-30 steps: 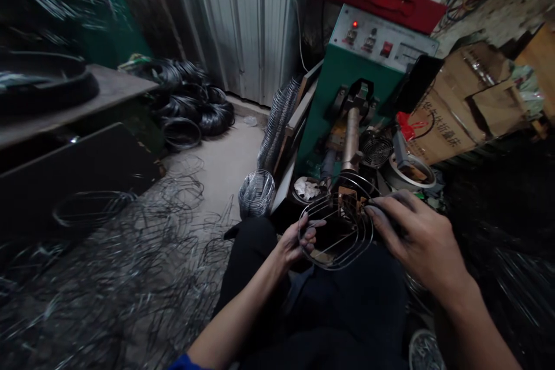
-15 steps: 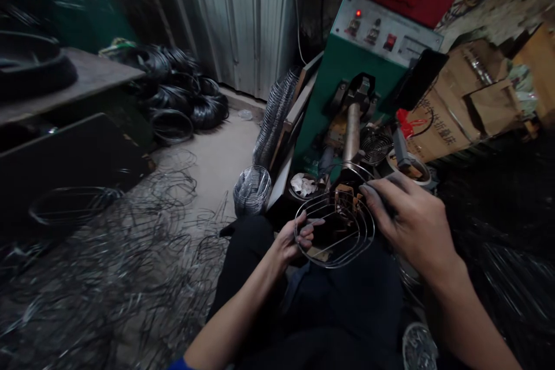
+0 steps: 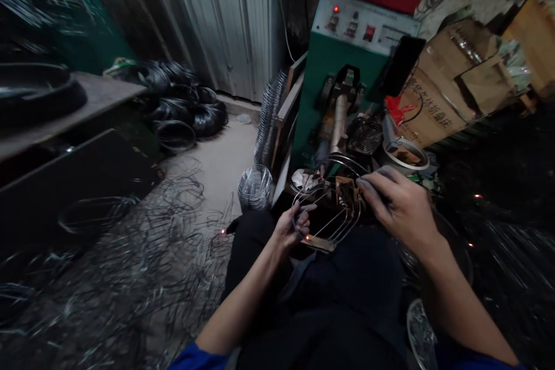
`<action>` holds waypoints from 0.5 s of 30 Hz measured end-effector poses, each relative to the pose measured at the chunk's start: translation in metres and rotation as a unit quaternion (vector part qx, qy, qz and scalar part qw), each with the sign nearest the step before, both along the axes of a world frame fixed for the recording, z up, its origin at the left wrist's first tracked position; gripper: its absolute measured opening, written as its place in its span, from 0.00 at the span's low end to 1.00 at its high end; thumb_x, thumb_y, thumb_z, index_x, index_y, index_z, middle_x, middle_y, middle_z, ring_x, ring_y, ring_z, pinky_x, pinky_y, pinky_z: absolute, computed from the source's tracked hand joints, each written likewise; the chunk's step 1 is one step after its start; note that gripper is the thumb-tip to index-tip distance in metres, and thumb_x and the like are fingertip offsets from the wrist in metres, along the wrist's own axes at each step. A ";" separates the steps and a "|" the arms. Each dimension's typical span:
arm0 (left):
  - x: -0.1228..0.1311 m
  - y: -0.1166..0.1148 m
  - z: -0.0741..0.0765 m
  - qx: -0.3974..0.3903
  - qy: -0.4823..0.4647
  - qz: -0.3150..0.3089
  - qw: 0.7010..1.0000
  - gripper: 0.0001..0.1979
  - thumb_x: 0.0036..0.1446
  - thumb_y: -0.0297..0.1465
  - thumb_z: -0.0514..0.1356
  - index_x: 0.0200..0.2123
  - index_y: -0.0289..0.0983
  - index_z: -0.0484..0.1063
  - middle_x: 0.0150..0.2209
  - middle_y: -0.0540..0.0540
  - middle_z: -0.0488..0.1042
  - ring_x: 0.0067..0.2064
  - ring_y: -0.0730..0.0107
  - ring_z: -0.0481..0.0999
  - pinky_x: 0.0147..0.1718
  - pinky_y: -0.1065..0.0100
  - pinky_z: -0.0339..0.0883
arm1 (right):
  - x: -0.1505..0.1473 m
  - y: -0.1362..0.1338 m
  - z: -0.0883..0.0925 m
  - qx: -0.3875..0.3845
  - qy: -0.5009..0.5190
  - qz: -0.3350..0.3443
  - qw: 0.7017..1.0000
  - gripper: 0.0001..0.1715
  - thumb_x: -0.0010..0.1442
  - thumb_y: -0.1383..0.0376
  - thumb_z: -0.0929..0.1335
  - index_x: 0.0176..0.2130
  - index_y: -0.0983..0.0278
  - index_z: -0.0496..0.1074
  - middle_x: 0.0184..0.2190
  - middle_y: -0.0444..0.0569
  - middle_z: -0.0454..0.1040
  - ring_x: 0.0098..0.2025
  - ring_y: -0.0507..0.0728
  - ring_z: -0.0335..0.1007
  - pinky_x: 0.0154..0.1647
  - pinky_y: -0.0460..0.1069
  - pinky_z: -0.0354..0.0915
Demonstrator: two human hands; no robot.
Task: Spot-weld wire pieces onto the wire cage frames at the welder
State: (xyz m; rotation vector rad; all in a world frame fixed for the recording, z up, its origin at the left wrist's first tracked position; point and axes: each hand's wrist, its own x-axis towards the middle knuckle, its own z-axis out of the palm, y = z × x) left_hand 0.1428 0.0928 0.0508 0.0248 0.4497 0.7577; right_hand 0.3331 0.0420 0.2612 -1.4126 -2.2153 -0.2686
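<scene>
A round wire frame [image 3: 349, 229] of thin bent rods is tilted in front of the green machine [image 3: 303, 110], above my lap. My left hand [image 3: 293, 223] is closed on its left side, with the index finger stretched across the wires. At the upper right, my right hand [image 3: 401, 208] pinches the wire between thumb and fingers. The frame's upper edge lies by the machine's lower metal parts [image 3: 346, 189]; I cannot tell whether they touch. A grey metal cylinder [image 3: 340, 121] slants down from the machine just above.
Wire rings stand nested in a stack [image 3: 255, 186] left of my knee. Loose wire pieces [image 3: 143, 266] cover the floor at left. Black wire coils [image 3: 186, 104] lie near the metal wall. A cardboard box [image 3: 451, 92] and a round bowl [image 3: 422, 165] are at right. Small orange sparks [image 3: 307, 237] glow.
Orange sparks now glow near my left hand, my knee and at the right. The wire frame has tilted and shifted slightly in both hands. The whole view has moved a little.
</scene>
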 end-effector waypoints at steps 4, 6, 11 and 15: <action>-0.009 -0.018 -0.002 0.062 0.058 0.064 0.994 0.24 0.71 0.40 0.47 0.47 0.23 0.72 0.17 0.54 0.58 0.15 0.78 0.53 0.16 0.75 0.53 | 0.029 -0.025 -0.023 -0.057 0.110 0.036 0.992 0.10 0.69 0.61 0.65 0.43 0.61 0.76 0.39 0.50 0.75 0.39 0.55 0.72 0.40 0.49 0.67; -0.013 -0.026 0.000 0.088 0.077 0.089 0.989 0.24 0.69 0.41 0.49 0.48 0.25 0.73 0.17 0.53 0.60 0.16 0.76 0.56 0.19 0.73 0.57 | 0.046 -0.031 -0.042 -0.084 0.171 0.039 0.981 0.09 0.68 0.62 0.65 0.43 0.60 0.76 0.41 0.50 0.76 0.43 0.56 0.73 0.43 0.49 0.68; -0.006 -0.035 0.004 0.117 0.129 0.128 0.976 0.23 0.67 0.42 0.54 0.47 0.26 0.74 0.17 0.52 0.62 0.17 0.75 0.59 0.20 0.72 0.57 | 0.075 -0.038 -0.089 -0.097 0.289 0.018 0.952 0.11 0.67 0.60 0.66 0.42 0.59 0.78 0.44 0.50 0.78 0.47 0.59 0.74 0.47 0.52 0.70; 0.004 -0.046 -0.012 0.122 0.143 0.155 0.970 0.23 0.64 0.44 0.57 0.47 0.28 0.75 0.18 0.51 0.64 0.20 0.74 0.63 0.23 0.73 0.59 | 0.073 -0.049 -0.103 -0.018 0.308 -0.018 0.951 0.11 0.66 0.60 0.66 0.40 0.59 0.78 0.41 0.51 0.78 0.44 0.61 0.75 0.45 0.55 0.71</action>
